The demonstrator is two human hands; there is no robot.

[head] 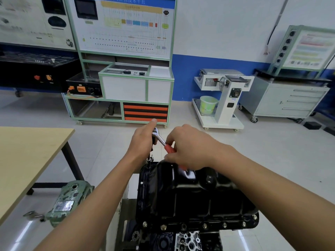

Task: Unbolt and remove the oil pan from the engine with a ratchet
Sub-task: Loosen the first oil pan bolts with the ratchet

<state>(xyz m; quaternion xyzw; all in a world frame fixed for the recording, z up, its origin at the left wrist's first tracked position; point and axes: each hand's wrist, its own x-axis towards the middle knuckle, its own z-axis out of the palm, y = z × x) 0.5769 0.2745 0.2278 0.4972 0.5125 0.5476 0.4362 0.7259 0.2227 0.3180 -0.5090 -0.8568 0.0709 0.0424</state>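
A glossy black oil pan (190,198) sits upside up on the engine (181,240) in the lower middle of the head view, with several bolts (204,225) along its near flange. A ratchet (159,138) with a chrome head and red handle stands on a long extension (149,158) over the pan's far left corner. My left hand (143,140) holds the ratchet head, with one finger stretched out over it. My right hand (188,147) grips the red handle.
A wooden table (27,160) stands at the left. A green gearbox with a crank (67,201) sits beside the engine stand. Training benches (119,69), a white stand with a green bucket (208,104) and a grey drawer cabinet (286,98) line the far wall.
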